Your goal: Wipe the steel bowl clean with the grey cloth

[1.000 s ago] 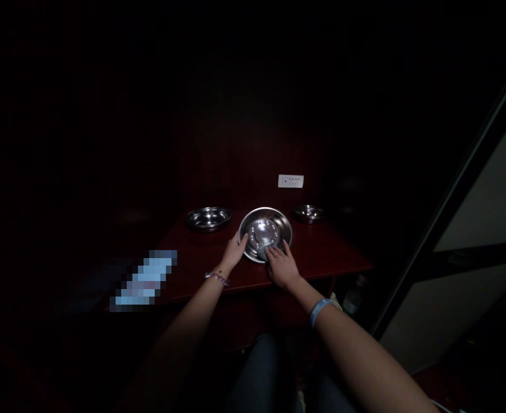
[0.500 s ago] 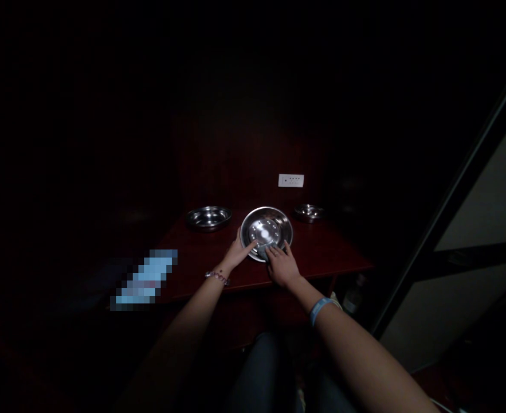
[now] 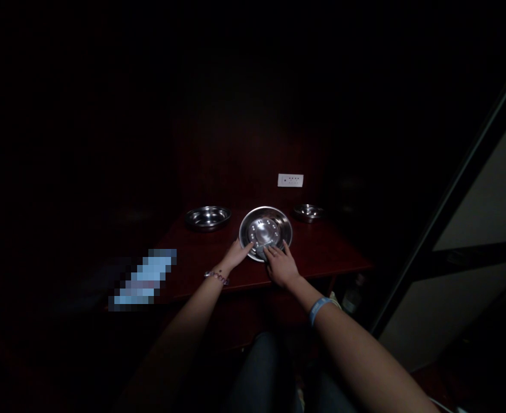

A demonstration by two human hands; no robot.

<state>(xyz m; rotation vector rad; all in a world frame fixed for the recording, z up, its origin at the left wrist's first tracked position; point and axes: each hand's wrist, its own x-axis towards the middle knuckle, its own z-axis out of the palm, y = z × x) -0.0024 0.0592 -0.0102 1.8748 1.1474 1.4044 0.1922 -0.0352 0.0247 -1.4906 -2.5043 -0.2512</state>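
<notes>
"Dark red wall (image 3: 235, 155) behind, dark red table (image 3: 330, 252) before us, dim light throughout. What do we record at the fingers?"

"We find the left hand (image 3: 235, 254) grasping a steel bowl (image 3: 264, 226), thumb over its near-left rim; its other fingers are largely hidden. The right hand (image 3: 282, 267) has its fingers bent over a grey pad (image 3: 260, 250), holding it against the bowl's near inner side."

"And the bowl?"

"Between both hands, above the table's middle, tilted with its inside toward us. We cannot tell whether its base touches the table."

"Further out?"

"We note a beaded bracelet (image 3: 216, 277) on the left wrist and a blue band (image 3: 318, 310) on the right forearm. Beyond the bowl, a wide steel dish (image 3: 208, 219) stands left, a smaller steel dish (image 3: 308, 213) right. We log a white socket plate (image 3: 290, 180) on the wall."
</notes>
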